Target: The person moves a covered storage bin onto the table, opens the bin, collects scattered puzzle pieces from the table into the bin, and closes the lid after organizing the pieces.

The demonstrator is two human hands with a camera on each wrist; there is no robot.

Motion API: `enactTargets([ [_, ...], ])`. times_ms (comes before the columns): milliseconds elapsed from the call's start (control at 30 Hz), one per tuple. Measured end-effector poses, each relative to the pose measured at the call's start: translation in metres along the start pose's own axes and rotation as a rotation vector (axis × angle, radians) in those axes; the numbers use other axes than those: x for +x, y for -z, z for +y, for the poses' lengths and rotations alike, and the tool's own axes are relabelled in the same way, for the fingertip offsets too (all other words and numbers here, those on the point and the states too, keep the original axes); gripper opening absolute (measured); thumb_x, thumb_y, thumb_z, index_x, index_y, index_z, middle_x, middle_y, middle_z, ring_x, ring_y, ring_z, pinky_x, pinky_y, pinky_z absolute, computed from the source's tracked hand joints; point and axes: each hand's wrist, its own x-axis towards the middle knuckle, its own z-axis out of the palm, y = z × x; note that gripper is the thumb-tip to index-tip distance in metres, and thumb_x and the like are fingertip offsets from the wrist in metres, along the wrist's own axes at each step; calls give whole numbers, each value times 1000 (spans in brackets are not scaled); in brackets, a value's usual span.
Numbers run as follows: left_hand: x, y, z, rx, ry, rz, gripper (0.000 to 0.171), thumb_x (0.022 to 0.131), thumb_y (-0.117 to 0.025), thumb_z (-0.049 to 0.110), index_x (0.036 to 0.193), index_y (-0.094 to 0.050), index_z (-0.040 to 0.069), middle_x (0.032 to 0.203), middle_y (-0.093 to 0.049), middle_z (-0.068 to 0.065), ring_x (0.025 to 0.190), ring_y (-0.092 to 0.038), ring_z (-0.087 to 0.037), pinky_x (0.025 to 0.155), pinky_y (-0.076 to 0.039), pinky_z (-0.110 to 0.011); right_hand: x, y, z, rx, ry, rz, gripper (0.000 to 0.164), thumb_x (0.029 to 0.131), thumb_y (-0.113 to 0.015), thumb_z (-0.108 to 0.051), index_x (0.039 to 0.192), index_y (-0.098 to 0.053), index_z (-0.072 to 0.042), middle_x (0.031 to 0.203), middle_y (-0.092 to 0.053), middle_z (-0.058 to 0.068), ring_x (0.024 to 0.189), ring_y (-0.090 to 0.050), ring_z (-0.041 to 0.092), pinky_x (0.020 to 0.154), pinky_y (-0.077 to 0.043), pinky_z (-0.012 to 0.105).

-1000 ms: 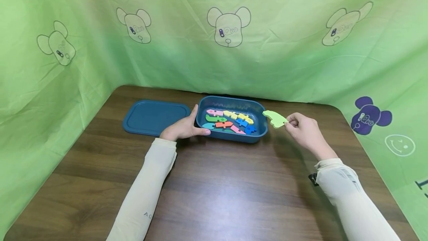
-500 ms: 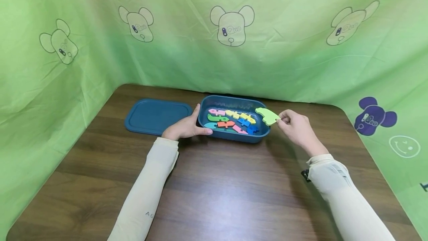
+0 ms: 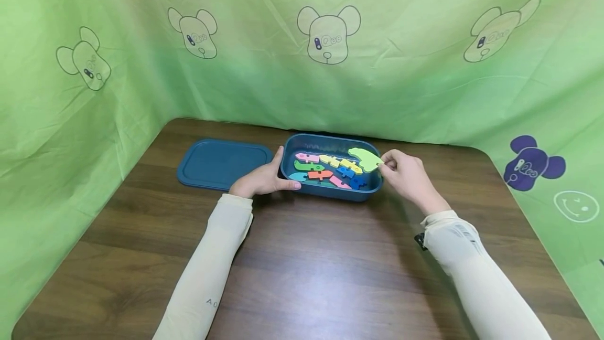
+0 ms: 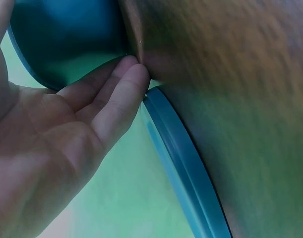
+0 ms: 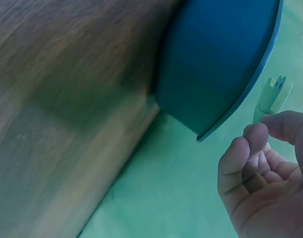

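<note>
A dark blue plastic box [image 3: 336, 193] stands on the table with several coloured foam-like puzzle pieces inside, among them an orange one [image 3: 321, 174] and a green one [image 3: 306, 166]. My left hand [image 3: 261, 179] holds the box's left end, thumb along the front and fingers round the side; the left wrist view shows its fingertips low against the box wall [image 4: 72, 34]. Between thumb and fingertips, my right hand [image 3: 407, 174] pinches a light green animal-shaped piece [image 3: 367, 160] by one end. That piece is over the box's right end, above the other pieces.
The matching blue lid [image 3: 226, 164] lies flat on the wooden table [image 3: 302, 256], left of the box. A green curtain [image 3: 264, 83] with printed bear heads hangs behind the table and along both sides.
My right hand has moved left, carrying the light green piece from beside the box's right rim to over its inside. The left hand keeps its hold on the box.
</note>
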Motion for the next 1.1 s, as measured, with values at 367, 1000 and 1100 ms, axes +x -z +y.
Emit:
enactTargets([
  [367, 0, 0, 2, -6, -7, -14, 124, 86, -73, 59, 161, 16, 16, 162, -26, -21, 143, -35, -35, 111, -35, -48, 9, -9, -12, 7, -6, -24, 15, 97, -60, -13, 102, -66, 0, 84, -64, 11, 79, -57, 27, 75, -45, 42],
  [1000, 1, 0, -2, -7, 9, -10, 126, 84, -74, 62, 161, 17, 20, 163, -24, -19, 142, -36, -36, 110, -35, -49, 22, -23, -30, 24, -7, -44, 17, 100, -61, -16, 104, -66, 0, 85, -64, 12, 78, -57, 27, 73, -46, 42],
  [1100, 0, 1, -1, -8, 14, -6, 126, 84, -74, 62, 161, 17, 21, 163, -24, -19, 142, -36, -36, 110, -36, -50, 22, -26, -32, 33, -16, -34, 18, 100, -61, -16, 104, -66, 0, 87, -65, 13, 80, -58, 28, 74, -46, 43],
])
